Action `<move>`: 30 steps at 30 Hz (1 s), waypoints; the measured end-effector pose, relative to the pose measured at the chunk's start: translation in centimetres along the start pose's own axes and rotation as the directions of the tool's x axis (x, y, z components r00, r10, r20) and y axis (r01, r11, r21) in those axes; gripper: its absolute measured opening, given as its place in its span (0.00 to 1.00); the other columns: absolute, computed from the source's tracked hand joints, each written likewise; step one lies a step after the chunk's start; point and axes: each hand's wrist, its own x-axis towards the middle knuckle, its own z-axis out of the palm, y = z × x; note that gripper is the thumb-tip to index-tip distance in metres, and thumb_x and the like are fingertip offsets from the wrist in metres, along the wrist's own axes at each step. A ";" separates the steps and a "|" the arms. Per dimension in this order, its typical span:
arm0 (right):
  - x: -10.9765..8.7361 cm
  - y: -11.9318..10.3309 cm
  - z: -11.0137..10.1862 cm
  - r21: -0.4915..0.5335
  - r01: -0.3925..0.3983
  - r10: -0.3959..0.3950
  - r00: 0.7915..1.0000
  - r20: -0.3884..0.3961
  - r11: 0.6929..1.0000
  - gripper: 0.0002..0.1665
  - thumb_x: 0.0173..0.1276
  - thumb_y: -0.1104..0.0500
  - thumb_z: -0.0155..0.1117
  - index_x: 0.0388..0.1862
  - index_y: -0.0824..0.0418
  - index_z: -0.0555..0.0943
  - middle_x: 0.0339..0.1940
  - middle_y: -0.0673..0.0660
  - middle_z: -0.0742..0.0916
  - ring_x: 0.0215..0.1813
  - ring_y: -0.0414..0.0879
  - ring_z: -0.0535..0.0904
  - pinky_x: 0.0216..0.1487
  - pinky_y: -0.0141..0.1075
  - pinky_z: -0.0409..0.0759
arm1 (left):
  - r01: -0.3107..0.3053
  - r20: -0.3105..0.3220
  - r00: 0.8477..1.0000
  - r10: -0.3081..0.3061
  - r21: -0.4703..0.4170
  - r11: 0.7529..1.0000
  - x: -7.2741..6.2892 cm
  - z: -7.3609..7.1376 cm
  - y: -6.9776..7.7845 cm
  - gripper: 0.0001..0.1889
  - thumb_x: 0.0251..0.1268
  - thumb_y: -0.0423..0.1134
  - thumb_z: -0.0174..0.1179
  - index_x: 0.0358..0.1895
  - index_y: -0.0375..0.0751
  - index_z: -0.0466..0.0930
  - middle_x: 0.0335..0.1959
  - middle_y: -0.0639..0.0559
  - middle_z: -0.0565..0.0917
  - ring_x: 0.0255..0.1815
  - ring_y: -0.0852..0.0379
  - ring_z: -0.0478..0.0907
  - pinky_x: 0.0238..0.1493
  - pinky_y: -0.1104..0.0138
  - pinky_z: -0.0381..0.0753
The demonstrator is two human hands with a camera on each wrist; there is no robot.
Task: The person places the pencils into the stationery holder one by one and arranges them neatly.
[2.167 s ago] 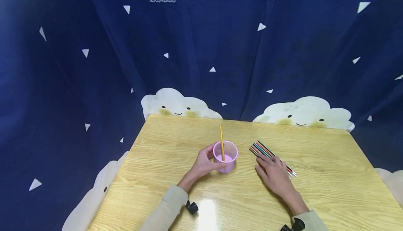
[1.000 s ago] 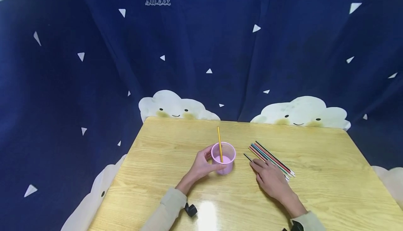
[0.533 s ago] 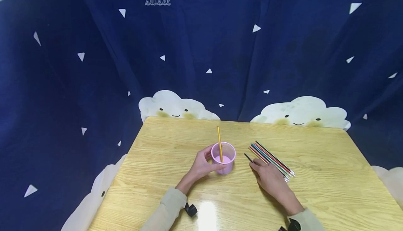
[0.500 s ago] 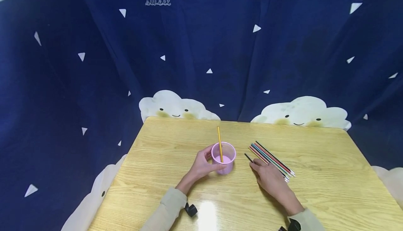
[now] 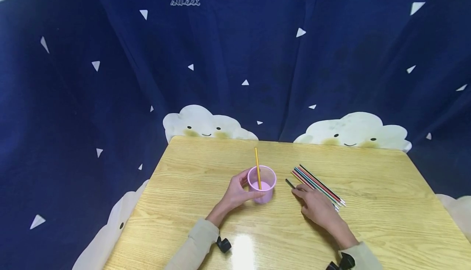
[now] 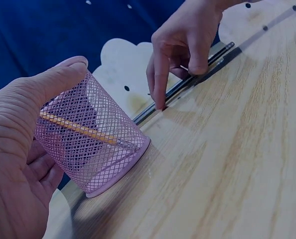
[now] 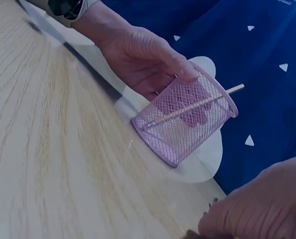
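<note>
1. My left hand (image 5: 237, 192) grips the pink metal-mesh cylindrical cup (image 5: 263, 197) from its left side, thumb on the near side; the cup is upright on the pale wood-grain table (image 5: 206, 159).
2. One slim yellow pencil (image 5: 258, 164) leans inside it, its top above the rim.
3. My right hand (image 5: 320, 206) is bent down over a slim dark pencil (image 5: 290, 183) lying on the table, fingers touching it; I cannot tell whether my thumb closes on it.
4. The key relation, I judge: that pencil's long axis slants away from me and leftward, its bare end just right of the cup, not touching. My right hand is nearer it.
5. Beside it, right and beyond, lies a bundle of slim multicoloured pencils (image 5: 313, 181), slanting nearly the same way, partly hidden under my right hand.
</note>
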 end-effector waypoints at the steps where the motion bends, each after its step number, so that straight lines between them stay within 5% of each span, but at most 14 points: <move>1: -0.1 0.1 0.1 0.024 0.007 -0.006 1.000 -0.015 1.000 0.38 0.44 0.75 0.66 0.61 0.67 0.85 0.59 0.64 0.85 0.40 0.54 0.85 0.28 0.35 0.74 | 0.000 0.000 1.000 0.000 0.002 1.000 0.0 0.0 0.0 0.43 0.51 0.31 0.80 0.74 0.31 0.71 0.67 0.31 0.79 0.69 0.37 0.76 0.75 0.45 0.71; 13: -0.1 1.1 0.5 0.267 0.074 -0.002 0.966 -0.259 0.961 0.43 0.44 0.78 0.62 0.65 0.63 0.84 0.64 0.60 0.84 0.40 0.42 0.77 0.28 0.27 0.68 | -0.022 -0.007 1.000 0.022 -0.001 1.000 0.1 0.0 -0.3 0.42 0.51 0.31 0.80 0.73 0.30 0.72 0.65 0.31 0.80 0.67 0.36 0.77 0.74 0.42 0.71; 16: 0.2 0.8 0.1 0.311 0.120 -0.010 0.943 -0.332 0.943 0.44 0.44 0.80 0.62 0.65 0.61 0.84 0.64 0.61 0.83 0.30 0.35 0.72 0.23 0.23 0.65 | -0.009 -0.003 1.000 0.009 0.005 1.000 0.0 -0.1 -0.2 0.43 0.51 0.31 0.80 0.73 0.30 0.71 0.66 0.31 0.80 0.68 0.37 0.76 0.75 0.43 0.71; 19: 0.7 0.3 -0.4 0.352 0.160 -0.006 0.916 -0.401 0.922 0.46 0.44 0.82 0.61 0.66 0.59 0.83 0.65 0.60 0.83 0.30 0.33 0.73 0.19 0.18 0.61 | -0.007 -0.003 1.000 0.007 0.015 1.000 -0.1 0.0 -0.1 0.43 0.52 0.32 0.80 0.73 0.31 0.71 0.66 0.32 0.80 0.68 0.38 0.77 0.75 0.45 0.71; 26: 1.9 -1.0 -1.5 0.438 0.212 0.053 0.853 -0.519 0.873 0.43 0.45 0.85 0.63 0.64 0.66 0.84 0.64 0.61 0.84 0.43 0.44 0.82 0.45 0.14 0.77 | -0.007 -0.004 1.000 0.007 0.021 1.000 0.0 0.0 0.1 0.44 0.50 0.32 0.80 0.73 0.32 0.71 0.67 0.35 0.80 0.69 0.42 0.77 0.75 0.48 0.72; 30: 2.8 -2.4 -2.7 0.492 0.232 0.103 0.820 -0.563 0.839 0.41 0.43 0.87 0.63 0.61 0.73 0.82 0.62 0.68 0.83 0.37 0.49 0.79 0.40 0.18 0.75 | -0.010 -0.002 1.000 0.010 0.016 1.000 0.0 -0.1 0.1 0.43 0.51 0.32 0.80 0.73 0.32 0.71 0.67 0.35 0.80 0.69 0.42 0.77 0.75 0.48 0.72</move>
